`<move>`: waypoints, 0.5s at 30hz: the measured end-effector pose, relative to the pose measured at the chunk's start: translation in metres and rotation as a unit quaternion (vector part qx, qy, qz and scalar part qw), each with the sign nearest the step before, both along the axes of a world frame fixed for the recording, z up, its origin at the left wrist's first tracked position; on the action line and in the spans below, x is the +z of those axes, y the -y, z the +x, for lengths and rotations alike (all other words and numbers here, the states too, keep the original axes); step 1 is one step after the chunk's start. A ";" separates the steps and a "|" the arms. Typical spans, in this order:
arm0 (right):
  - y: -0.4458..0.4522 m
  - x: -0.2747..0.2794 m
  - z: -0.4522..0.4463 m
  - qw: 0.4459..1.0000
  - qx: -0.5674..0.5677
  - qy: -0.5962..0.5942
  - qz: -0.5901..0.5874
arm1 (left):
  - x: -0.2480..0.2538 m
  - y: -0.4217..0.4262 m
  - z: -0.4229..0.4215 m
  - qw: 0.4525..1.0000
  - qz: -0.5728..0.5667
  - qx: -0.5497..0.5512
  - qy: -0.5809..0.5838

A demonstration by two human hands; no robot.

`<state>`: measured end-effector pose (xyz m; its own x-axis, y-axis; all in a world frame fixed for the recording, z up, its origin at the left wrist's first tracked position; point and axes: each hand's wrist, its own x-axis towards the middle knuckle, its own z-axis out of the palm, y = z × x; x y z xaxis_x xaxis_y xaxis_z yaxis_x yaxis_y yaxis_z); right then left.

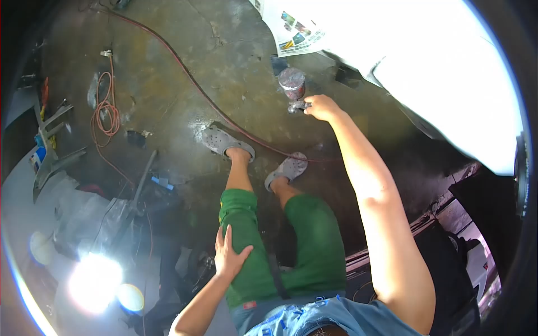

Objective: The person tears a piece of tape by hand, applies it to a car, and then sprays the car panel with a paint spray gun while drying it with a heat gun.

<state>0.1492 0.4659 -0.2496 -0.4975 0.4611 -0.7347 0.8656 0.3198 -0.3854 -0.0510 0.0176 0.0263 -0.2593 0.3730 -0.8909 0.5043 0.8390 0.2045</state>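
My right hand [321, 107] reaches far forward, its fingers closed on a small grey metallic-looking object [297, 106] whose exact kind I cannot make out. Just beyond it stands a round tin can [292, 82] with a grey-smeared top and a dark reddish side, on the floor. Whether the grey object touches the can is unclear. My left hand [228, 259] rests on the green shorts [241, 221] at my thigh, fingers spread and holding nothing.
A dark red hose [188, 73] crosses the stained floor [162, 78] past my grey clogs [224, 140]. An orange coiled cord [107, 115] lies left. A bright lamp [95, 283] glares lower left. Newsprint [297, 31] and a large white surface [448, 67] fill the upper right.
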 end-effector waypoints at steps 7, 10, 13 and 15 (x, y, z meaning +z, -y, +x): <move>-0.057 -0.151 -0.058 0.985 -0.161 -0.061 0.010 | -0.019 0.014 -0.053 0.998 0.048 0.046 -0.006; -0.074 -0.187 -0.072 0.978 -0.200 -0.049 0.010 | -0.025 0.021 -0.066 0.997 0.062 0.056 -0.002; -0.080 -0.187 -0.075 0.974 -0.223 -0.027 -0.002 | -0.025 0.012 -0.076 0.994 0.054 0.090 0.007; -0.073 -0.177 -0.076 0.974 -0.217 -0.026 0.065 | -0.023 0.005 -0.081 0.997 0.043 0.062 0.006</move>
<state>0.0736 0.5393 -0.4270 -0.2698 0.7232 -0.6358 0.9107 -0.0229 -0.4124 -0.1325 0.0124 0.0033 -0.2982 0.4144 -0.8599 0.3952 0.8736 0.2839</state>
